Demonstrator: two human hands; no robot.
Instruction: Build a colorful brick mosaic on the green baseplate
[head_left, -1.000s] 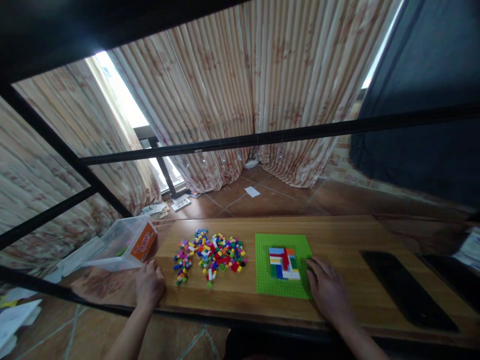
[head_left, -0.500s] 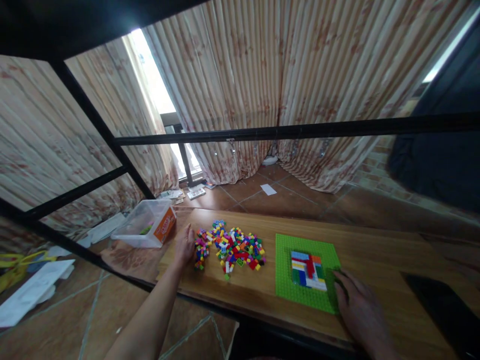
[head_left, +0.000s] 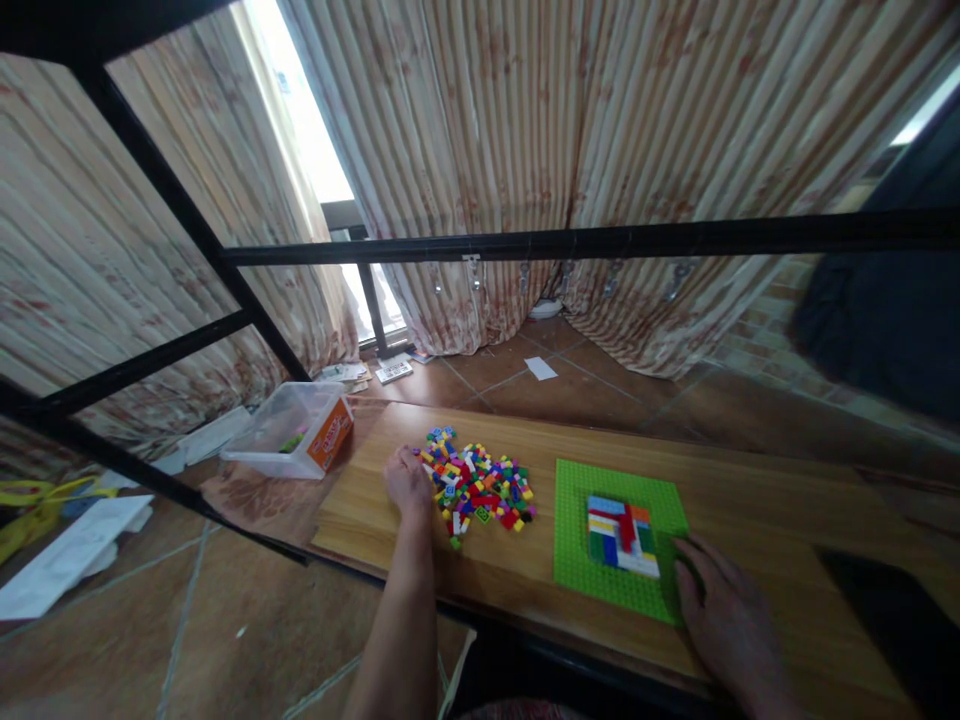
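Note:
Loose toy building bricks [head_left: 487, 485] in many colours lie in a heap on the wooden table. My left hand [head_left: 409, 483] is at the heap's left side with its fingers curled in; whatever they may hold is hidden. A green baseplate [head_left: 574, 560] lies right of the heap. On it stands a block of assembled bricks [head_left: 611, 548] in white, blue, red, yellow, green and orange. My right hand [head_left: 724, 610] rests at the baseplate's right edge, thumb and fingers apart, the fingertips touching the rim.
A clear plastic box [head_left: 262, 455] with an orange label sits beyond the table's left end. At the right of the wooden table [head_left: 772, 520] lies a dark flat object [head_left: 877, 610]. A black metal bar [head_left: 525, 245] crosses in front of the curtains.
My left hand has moved right, and the bricks at the heap's left side are now closer to the rest. My right hand stays by the baseplate. The view has shifted slightly.

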